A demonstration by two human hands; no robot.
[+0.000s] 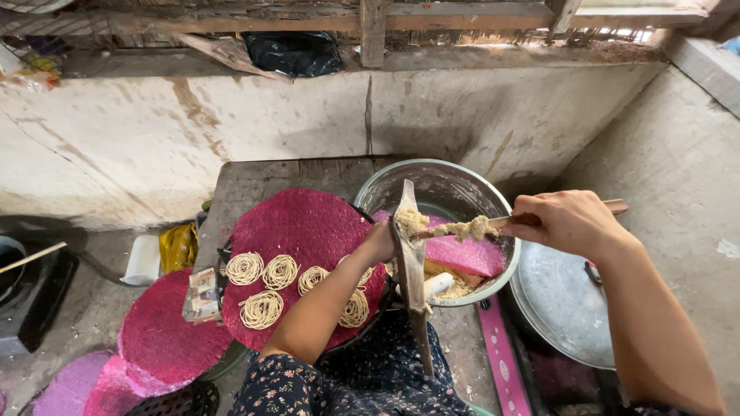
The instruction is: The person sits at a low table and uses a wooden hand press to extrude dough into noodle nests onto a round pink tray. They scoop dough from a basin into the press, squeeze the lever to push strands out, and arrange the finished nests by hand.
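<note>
Beside bare concrete wall [154, 131]: right hand [566, 223] gripping stick [505, 222], scraping dough [470, 229] into wooden press [410, 254]; left hand [378, 245] probably clasping it, steadying.

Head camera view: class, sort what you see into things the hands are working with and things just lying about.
In use: left hand, wooden press, right hand, stick, dough, metal bowl, pink mat, noodle coils.

Lying about: metal lid, spare pink mats, yellow bag.

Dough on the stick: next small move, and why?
Probably scrape the dough clump off the stick into the top of the wooden press. The right hand holds the loaded stick at the press, which the left hand steadies over the metal bowl.
</note>
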